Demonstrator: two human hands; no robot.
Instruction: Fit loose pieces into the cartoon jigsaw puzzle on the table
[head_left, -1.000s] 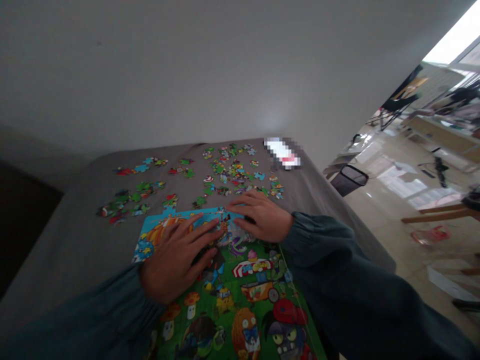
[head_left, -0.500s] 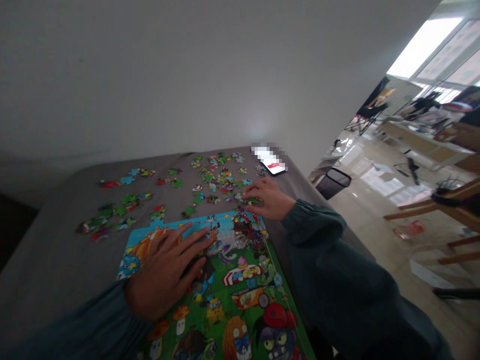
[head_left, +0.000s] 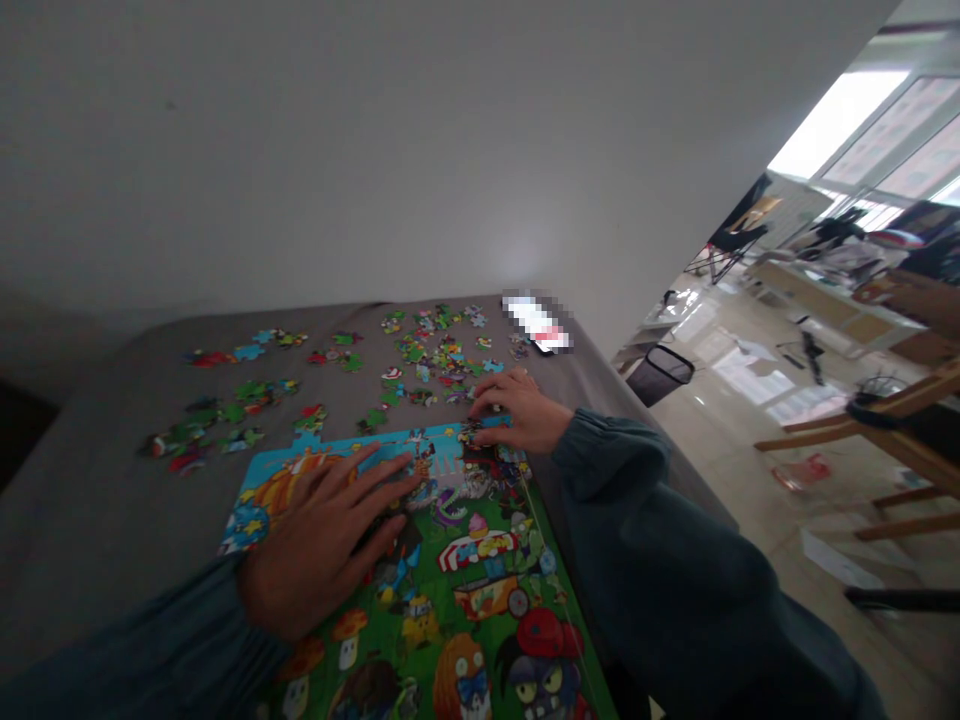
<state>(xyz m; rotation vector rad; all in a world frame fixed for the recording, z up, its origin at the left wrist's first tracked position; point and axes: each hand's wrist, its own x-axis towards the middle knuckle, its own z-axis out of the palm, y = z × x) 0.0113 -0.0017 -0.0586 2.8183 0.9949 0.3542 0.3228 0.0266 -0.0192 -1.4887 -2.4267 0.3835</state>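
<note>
A colourful cartoon jigsaw puzzle (head_left: 480, 520) lies mostly assembled on the grey cloth. My left hand (head_left: 330, 540) rests flat on its left part, fingers spread, covering some of the picture. At the top edge, towards the right, my right hand (head_left: 517, 410) has its thumb and fingers bent around a small dark puzzle piece (head_left: 469, 430), which is partly hidden. A blue puzzle piece (head_left: 307, 440) juts from the top left edge. Loose puzzle pieces (head_left: 420, 350) lie scattered just beyond the board.
More loose pieces (head_left: 225, 415) are spread to the left on the grey cloth (head_left: 97, 480). A phone (head_left: 536, 322) with a lit screen lies at the far right corner by the wall. On the floor to the right stand a mesh bin (head_left: 660, 375) and a wooden chair (head_left: 892, 410).
My right hand has moved back from the loose pieces onto the puzzle's top edge, its fingers closing around a dark piece. The left hand stays on the puzzle. The view has shifted slightly.
</note>
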